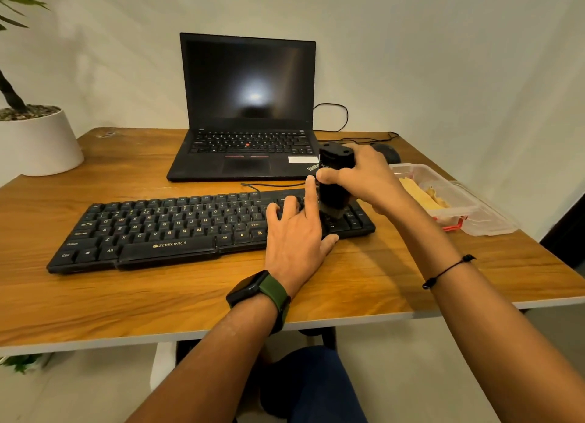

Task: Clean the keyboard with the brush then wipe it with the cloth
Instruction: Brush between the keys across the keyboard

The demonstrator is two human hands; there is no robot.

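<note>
A black keyboard (164, 229) lies across the wooden desk (364, 280) in front of me. My right hand (364, 177) grips a black brush (335, 182) upright, bristles down on the keyboard's right end, over the number pad. My left hand (296, 232) rests flat on the keys just left of the brush, fingers spread, index finger lifted and touching the brush's side. A yellow cloth (424, 194) lies in a clear plastic box (459, 201) at the right of the desk.
An open black laptop (247, 119) stands behind the keyboard with its screen dark. A dark mouse (386, 152) and cables lie behind my right hand. A white plant pot (34, 141) sits at the desk's far left corner.
</note>
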